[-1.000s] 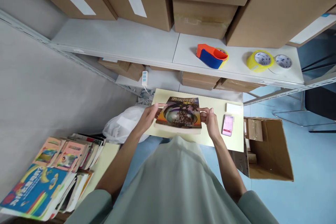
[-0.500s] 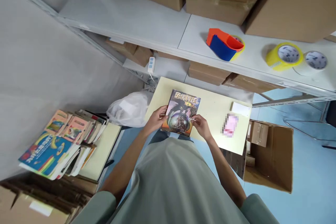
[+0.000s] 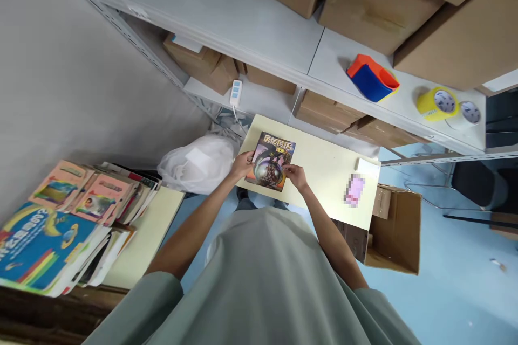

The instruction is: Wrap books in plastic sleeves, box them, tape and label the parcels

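A book (image 3: 270,160) with a dark, colourful cover and yellowish lettering lies at the left part of the pale yellow table (image 3: 315,167), its near edge by the table's front. My left hand (image 3: 243,164) grips its left edge, fingers closed on it. At the right edge, my right hand (image 3: 296,176) is closed with thumb and fingertips pinching the cover's side. Whether the book is raised a little off the table I cannot tell. On the same table, to the right, are a blurred pink item (image 3: 354,190) and a small white box (image 3: 367,166).
Stacked books (image 3: 52,237) stand on a side table at left, beside a white plastic bag (image 3: 198,164). An open carton (image 3: 399,232) sits on the floor at right. Above, a shelf (image 3: 259,38) bears cardboard boxes, a tape dispenser (image 3: 373,80) and tape rolls (image 3: 437,103).
My view has turned and shifted, so the shelf and stacked books appear displaced. Both hands keep their hold on the book, which sits slightly farther up and left in view.
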`<state>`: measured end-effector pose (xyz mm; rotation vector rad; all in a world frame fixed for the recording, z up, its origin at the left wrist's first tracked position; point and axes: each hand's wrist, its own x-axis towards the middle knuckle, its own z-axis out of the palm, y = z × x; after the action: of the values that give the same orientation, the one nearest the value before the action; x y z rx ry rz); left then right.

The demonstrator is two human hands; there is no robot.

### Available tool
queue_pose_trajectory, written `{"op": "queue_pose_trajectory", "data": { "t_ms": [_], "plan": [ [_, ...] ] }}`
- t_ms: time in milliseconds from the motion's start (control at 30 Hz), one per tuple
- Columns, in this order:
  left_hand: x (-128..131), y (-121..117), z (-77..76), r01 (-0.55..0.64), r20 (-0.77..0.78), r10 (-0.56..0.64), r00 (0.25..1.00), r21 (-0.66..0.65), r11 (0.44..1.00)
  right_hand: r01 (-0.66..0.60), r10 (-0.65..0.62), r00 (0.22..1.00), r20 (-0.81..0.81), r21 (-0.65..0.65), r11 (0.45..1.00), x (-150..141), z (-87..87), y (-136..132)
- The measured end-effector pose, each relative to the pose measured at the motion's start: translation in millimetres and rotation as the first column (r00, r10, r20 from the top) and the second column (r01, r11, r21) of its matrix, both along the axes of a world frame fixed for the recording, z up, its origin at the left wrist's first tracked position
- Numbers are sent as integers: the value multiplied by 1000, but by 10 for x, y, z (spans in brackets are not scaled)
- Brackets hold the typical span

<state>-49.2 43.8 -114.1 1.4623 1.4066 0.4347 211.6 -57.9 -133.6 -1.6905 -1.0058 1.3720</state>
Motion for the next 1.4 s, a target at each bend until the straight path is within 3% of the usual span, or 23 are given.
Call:
{"op": "queue_pose_trajectory", "data": {
  "t_ms": [233, 400, 533, 633, 700, 767, 867, 933, 1100, 1267, 1333, 1400],
  "plan": [
    [49, 538, -183, 47, 50, -47, 998, 14, 999, 149, -105, 935, 339, -107, 983, -186, 18, 662],
    [-118, 518, -259, 55, 54, -56, 997, 9, 998, 163, -62, 870, 489, -167, 972, -350, 85, 616],
    [-661, 225, -227, 11, -41, -6, 999, 127, 992, 72, 21, 869, 495, -168, 983, -674, 165, 379],
    [-1238, 19, -177, -85, -221, 157, 963, 305, 949, 14, 76, 877, 475, -183, 983, -957, 204, 280],
    [-1603, -53, -161, -163, -319, 274, 907, 336, 928, -13, 102, 878, 467, -191, 982, -1132, 224, 292],
    [-1891, -71, -168, -205, -397, 304, 866, 274, 940, -56, 134, 887, 443, -184, 981, -1296, 244, 369],
    [-2151, -55, -199, -131, -435, 157, 887, 90, 987, -150, 200, 900, 386, -157, 976, -1548, 287, 573],
    [-2240, -50, -199, -75, -404, 86, 911, 43, 996, -220, 259, 895, 364, -144, 965, -1729, 324, 730],
    [-2395, -70, -15, -139, -212, 175, 961, 177, 974, -450, 434, 834, 341, -36, 892, -2224, 451, 1029],
    [-2535, -38, 334, -145, -53, 157, 986, 188, 971, -648, 549, 710, 442, 102, 755, -2683, 617, 1197],
    [-2582, -2, 460, -160, -6, 164, 986, 197, 967, -655, 546, 700, 461, 107, 748, -2791, 719, 1267],
    [-2634, 46, 549, -194, 38, 191, 981, 210, 958, -621, 523, 728, 444, 105, 776, -2829, 849, 1345]
  ]
}}
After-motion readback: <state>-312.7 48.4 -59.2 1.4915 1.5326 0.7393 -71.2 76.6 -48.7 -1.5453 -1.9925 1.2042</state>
